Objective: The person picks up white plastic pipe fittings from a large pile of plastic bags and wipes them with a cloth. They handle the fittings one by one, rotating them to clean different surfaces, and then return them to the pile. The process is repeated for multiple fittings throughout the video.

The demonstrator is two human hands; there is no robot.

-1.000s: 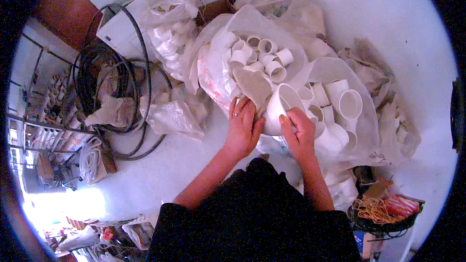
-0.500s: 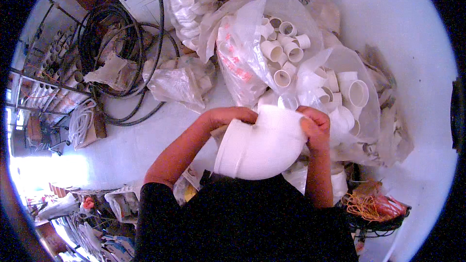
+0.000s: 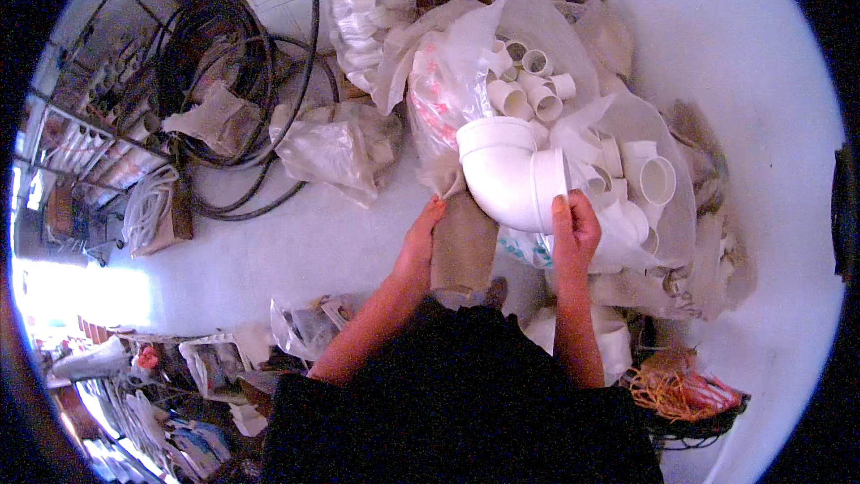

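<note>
A large white pipe elbow [image 3: 506,170] is in front of me, one open end up at the left and the other facing right. My right hand [image 3: 578,224] grips its right rim, thumb on the near side. My left hand [image 3: 425,226] is closed at the gathered edge of a translucent plastic bag [image 3: 445,175], left of the elbow and apart from it. Behind the elbow, a clear bag [image 3: 537,18] holds several smaller white pipe fittings [image 3: 545,100]. Another open bag to the right holds larger white fittings [image 3: 657,181]. Beneath the elbow is a brown cloth-like surface [image 3: 463,246].
A coil of black hose [image 3: 260,108] lies at the far left, near a rack [image 3: 81,161] of pipes. A knotted plastic bag [image 3: 336,152] sits on the pale floor [image 3: 260,269]. At the lower right is a black basket [image 3: 699,417] with orange cord.
The elbow has moved up and away from my body and turned over. My left hand has left the elbow and is now at the bag's edge. My right hand stays on the elbow's rim.
</note>
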